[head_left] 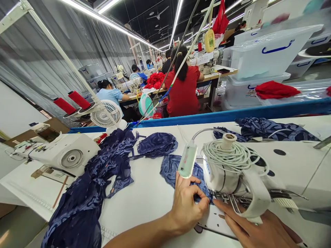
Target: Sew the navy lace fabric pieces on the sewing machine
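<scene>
The sewing machine head [232, 172] hid the needle and most of the blue lace piece [170, 168] beneath it. The right hand [258, 229] was cut off by the lower edge, its fingertips concealed under the machine. The dark fabric heap [80, 206] ran off the bottom edge. Distant workers [144, 67] were too small to tell apart.

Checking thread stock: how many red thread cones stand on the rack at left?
2: the red thread cones stand side by side, one left, the other right of it, behind the white fan. Others may be hidden.
</scene>
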A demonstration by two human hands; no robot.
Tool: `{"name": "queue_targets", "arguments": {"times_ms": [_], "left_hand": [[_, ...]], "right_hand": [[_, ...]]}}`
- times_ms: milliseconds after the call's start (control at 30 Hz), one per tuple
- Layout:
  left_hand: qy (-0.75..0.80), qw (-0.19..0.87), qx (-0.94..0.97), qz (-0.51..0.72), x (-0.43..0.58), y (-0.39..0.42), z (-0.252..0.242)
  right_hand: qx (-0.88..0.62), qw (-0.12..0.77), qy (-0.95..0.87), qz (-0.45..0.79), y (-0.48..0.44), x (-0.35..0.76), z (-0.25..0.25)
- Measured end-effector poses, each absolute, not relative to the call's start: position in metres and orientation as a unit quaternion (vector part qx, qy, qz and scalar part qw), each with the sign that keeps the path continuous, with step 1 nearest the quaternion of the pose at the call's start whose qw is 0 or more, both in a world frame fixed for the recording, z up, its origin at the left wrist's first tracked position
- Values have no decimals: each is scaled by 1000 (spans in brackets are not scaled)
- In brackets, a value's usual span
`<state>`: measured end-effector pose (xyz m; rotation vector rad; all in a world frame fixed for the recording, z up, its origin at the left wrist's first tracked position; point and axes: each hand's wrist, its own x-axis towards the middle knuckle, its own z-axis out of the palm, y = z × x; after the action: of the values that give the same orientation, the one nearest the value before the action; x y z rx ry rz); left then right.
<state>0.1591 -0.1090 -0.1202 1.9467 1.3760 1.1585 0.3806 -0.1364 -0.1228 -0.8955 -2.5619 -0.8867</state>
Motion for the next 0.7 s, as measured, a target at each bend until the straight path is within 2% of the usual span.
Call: {"name": "queue_targets", "arguments": {"times_ms": [67,100,200,433,600,700], "left_hand": [[503,227,718,425,159,-108,-122],[502,219,721,424,159,-108,-123],[493,176,744,414,156,-111,-120],[386,-21,864,324,149,-120,-99],[334,-71,913,223,139,-118,-103],[321,-116,913,222,135,-120,-105]], "right_hand": [[-277,83,-888,-358,-138,382,-123],[-276,82,-887,-360,-138,382,-125],[-288,116,-888,-340,-139,384,-134],[-342,156,-876,-303,-138,379,-143],[-356,187,-872,-280,-137,379,-141],[-365,219,-868,-258,-134,377,-135]]}}
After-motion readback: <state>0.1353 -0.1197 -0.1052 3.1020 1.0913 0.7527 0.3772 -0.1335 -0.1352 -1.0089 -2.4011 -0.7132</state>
